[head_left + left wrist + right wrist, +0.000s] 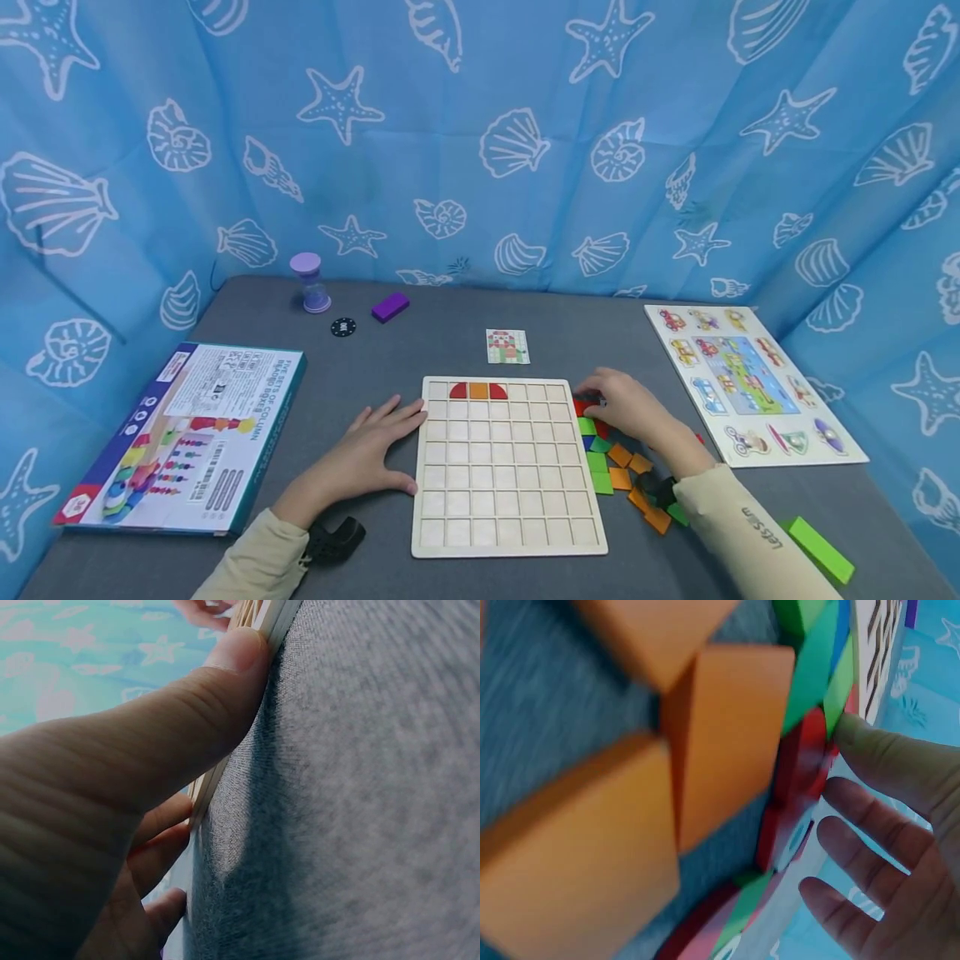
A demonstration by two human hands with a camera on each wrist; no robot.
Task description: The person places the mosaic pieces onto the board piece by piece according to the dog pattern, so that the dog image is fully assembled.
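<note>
The left hand [375,446], fingers spread, is bracing the grid board [508,479] inward of the desk's [442,337] far edge, while the right hand [626,408], fingers parted, is resting at the red pieces [802,757], probably best pinched singly.

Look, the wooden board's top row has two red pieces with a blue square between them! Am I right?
Almost! The square is orange, not blue. The head view shows it between the two red pieces in the top row of the wooden board.
</note>
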